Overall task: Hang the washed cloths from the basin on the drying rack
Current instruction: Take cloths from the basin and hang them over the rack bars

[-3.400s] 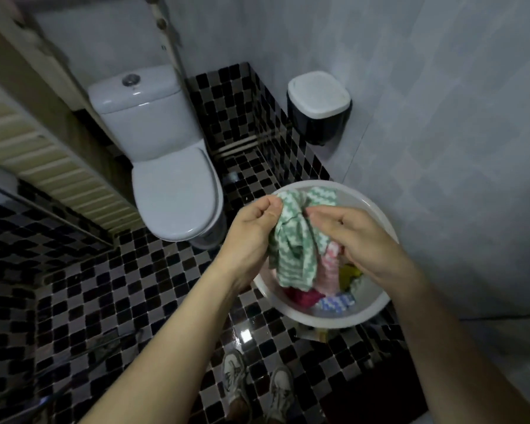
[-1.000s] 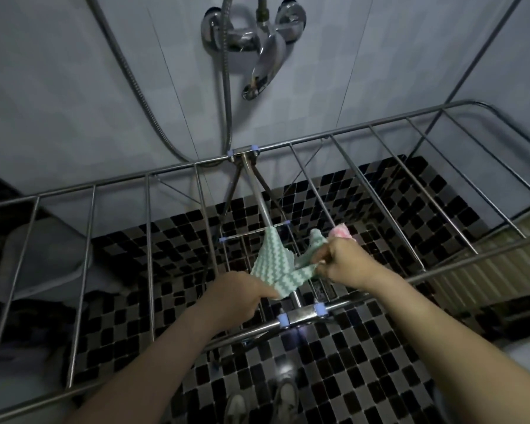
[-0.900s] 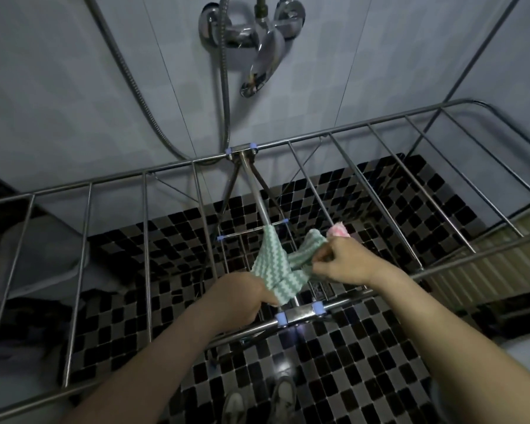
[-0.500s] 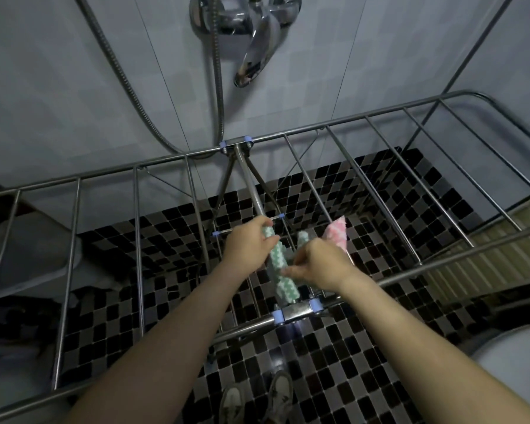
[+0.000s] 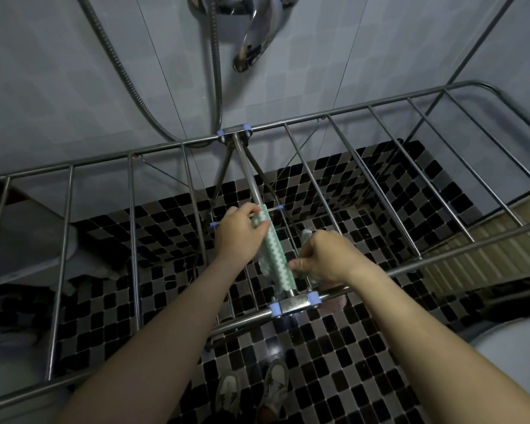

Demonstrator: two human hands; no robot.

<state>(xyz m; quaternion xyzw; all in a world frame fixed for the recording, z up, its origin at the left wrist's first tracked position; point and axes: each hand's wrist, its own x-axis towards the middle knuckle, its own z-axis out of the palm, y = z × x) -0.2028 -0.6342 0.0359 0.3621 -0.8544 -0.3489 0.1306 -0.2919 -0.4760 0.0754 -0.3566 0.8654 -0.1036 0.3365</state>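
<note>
A green-and-white zigzag cloth (image 5: 276,255) lies draped along the centre bar of the steel drying rack (image 5: 288,120). My left hand (image 5: 239,237) grips its far end near the top of the bar. My right hand (image 5: 328,255) pinches its near end close to the front rail. A pink cloth (image 5: 334,304) shows partly below my right hand, under the front rail; whether that hand holds it I cannot tell. The basin is out of view.
A chrome tap (image 5: 257,35) and shower hose (image 5: 126,78) hang on the tiled wall behind the rack. Black-and-grey mosaic floor (image 5: 318,356) lies below, with my shoes (image 5: 251,390) on it. Rack rods spread left and right of the centre bar.
I turned from the basin to the rack. The cloth, held bunched above the bars a second ago, is now stretched flat along the centre bar, my left hand having moved to its far end.
</note>
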